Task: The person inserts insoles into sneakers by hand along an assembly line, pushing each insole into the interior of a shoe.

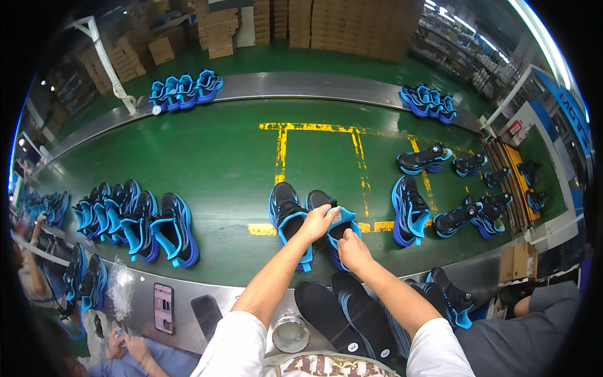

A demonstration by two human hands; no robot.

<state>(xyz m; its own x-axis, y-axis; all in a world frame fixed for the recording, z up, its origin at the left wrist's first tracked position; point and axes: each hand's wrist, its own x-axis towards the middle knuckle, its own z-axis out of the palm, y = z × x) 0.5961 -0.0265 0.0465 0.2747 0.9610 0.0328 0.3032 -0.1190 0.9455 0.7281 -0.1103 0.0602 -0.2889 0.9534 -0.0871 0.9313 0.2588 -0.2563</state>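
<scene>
A black and blue sneaker (318, 198) stands on the green belt in front of me, toe pointing away. My left hand (319, 222) is closed on the tongue side of its opening. Curled at the same opening, near the heel, is my right hand (353, 251); what its fingers hold is hidden. Just to the left stands a matching sneaker (286, 201), partly covered by my left wrist. Black insoles (323, 314) with pale stripes lie on the metal ledge below my hands.
Several sneakers (171, 229) stand in a row at left, more (411, 210) at right. Others sit on the far metal rail (301, 85). A phone (164, 308), a dark phone-like slab (207, 316) and a glass jar (290, 333) lie on the ledge (245, 295). People sit on both sides.
</scene>
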